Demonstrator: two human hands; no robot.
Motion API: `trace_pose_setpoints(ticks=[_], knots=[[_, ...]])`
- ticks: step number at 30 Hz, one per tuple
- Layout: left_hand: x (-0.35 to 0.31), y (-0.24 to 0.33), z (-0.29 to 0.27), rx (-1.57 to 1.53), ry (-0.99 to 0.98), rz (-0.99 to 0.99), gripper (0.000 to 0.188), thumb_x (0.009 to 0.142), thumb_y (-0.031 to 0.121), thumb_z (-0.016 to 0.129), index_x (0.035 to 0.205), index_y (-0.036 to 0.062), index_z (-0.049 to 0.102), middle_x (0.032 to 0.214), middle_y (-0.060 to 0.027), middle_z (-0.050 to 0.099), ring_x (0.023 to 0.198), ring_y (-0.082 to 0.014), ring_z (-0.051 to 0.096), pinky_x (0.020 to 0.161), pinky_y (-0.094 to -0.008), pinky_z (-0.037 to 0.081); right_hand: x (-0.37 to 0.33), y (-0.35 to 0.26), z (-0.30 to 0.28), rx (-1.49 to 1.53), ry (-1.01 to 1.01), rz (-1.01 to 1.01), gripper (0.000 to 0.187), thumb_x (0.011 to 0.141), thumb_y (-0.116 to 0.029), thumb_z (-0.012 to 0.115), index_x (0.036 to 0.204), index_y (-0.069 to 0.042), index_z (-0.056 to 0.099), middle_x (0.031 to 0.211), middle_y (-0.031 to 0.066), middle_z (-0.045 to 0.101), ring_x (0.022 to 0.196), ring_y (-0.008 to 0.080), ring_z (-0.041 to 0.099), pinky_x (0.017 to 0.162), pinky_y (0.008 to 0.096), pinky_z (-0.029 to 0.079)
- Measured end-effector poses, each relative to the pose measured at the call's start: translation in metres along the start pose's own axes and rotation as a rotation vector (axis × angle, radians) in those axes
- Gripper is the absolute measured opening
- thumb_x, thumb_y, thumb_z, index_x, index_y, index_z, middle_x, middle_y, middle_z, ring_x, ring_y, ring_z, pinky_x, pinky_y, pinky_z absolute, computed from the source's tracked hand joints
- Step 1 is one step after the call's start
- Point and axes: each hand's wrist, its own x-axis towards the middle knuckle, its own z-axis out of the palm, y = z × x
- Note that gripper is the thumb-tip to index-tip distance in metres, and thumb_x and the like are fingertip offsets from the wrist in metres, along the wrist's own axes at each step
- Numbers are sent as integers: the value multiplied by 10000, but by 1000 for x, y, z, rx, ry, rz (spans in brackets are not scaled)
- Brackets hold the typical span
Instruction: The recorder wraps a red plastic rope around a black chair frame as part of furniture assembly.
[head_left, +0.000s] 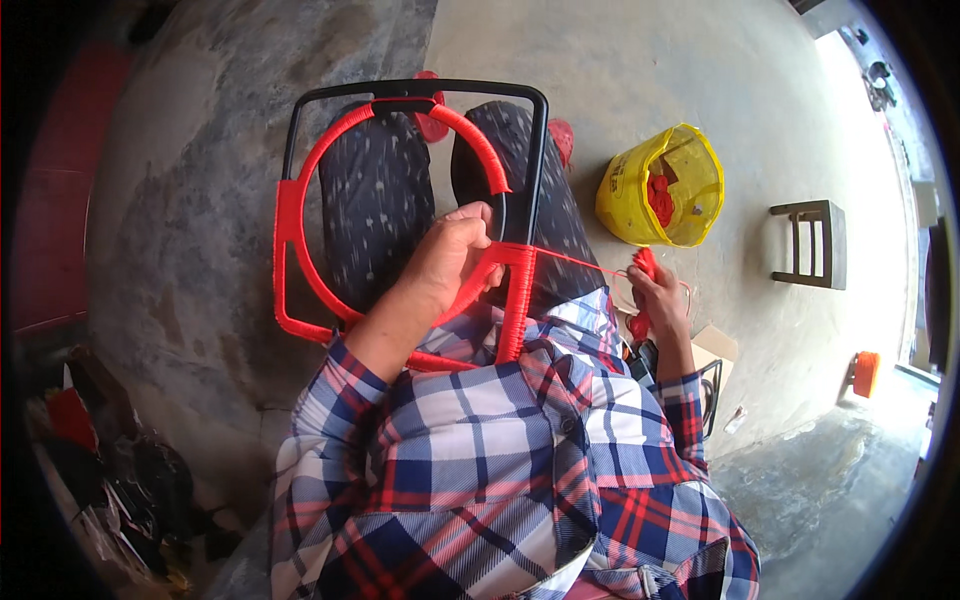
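Note:
Across my lap rests a black frame [541, 170] with a ring inside it, much of it wrapped in red cord. Bare black shows along the frame's far part and on a stretch of the ring's right side. My left hand [450, 252] is closed around the right side of the ring. A taut red strand [580, 259] runs from the frame's right side to my right hand [662, 305]. That hand is closed on a small bundle of red cord [645, 263], held to the right of my knee. My left fingertips are partly hidden behind the ring.
A yellow bucket [622, 195] with red material inside stands beyond my right hand. Further right is a small dark stool [828, 245]. An orange object [866, 374] and cardboard [718, 345] lie on the right. Dark clutter [150, 470] sits at the lower left.

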Motion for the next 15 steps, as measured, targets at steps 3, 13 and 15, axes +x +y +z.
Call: trace_pose_setpoints(ticks=[3, 13, 15], knots=[[5, -3, 0, 54, -24, 6, 200, 757, 122, 441, 931, 57, 514, 770, -90, 585, 595, -194, 572, 564, -305, 470, 26, -20, 11, 18, -15, -193, 260, 913, -168, 579, 1111, -8, 524, 778, 2, 518, 651, 66, 477, 567, 227, 399], [1, -5, 18, 233, 185, 505, 287, 861, 72, 486, 1142, 25, 517, 1054, -56, 546, 911, -113, 525, 817, -248, 438, 21, -150, 140, -885, -219, -1183, 412, 662, -140, 753, 1044, -103, 601, 1024, 62, 585, 955, 273, 571, 745, 396, 483], [5, -8, 13, 273, 251, 441, 322, 814, -23, 481, 1130, 24, 525, 1033, -52, 563, 907, -125, 522, 847, -261, 415, 33, -146, 129, -713, 194, -1192, 424, 629, -154, 775, 1006, -113, 585, 1056, 71, 574, 980, 289, 558, 800, 406, 461]])
